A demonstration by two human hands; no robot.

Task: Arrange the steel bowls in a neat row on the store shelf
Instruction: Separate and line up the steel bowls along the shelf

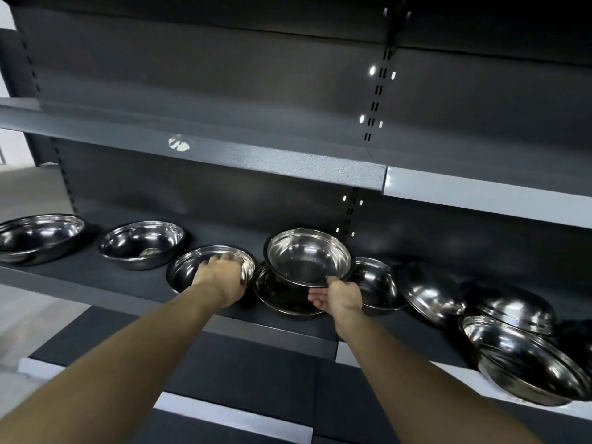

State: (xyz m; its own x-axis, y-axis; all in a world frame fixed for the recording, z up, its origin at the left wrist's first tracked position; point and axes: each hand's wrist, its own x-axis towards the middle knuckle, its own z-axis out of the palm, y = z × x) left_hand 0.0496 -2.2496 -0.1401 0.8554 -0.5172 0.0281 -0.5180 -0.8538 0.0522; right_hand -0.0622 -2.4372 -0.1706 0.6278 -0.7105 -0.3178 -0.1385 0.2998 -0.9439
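Several steel bowls lie on a dark store shelf (105,280). Two upright bowls (38,233) (141,241) stand at the left. My left hand (222,277) grips the right rim of a third upright bowl (189,267) beside them. My right hand (339,294) holds a tilted bowl (307,256) by its near rim, raised above another bowl (282,294) that rests on the shelf. Further right, a bowl (374,282) leans behind my hand, and more bowls (431,294) (519,357) lie overturned or piled up.
An upper shelf (256,158) overhangs the bowls, with a slotted upright post (374,100) on the back panel. A lower shelf (234,415) juts out beneath my arms. Pale floor shows at the far left.
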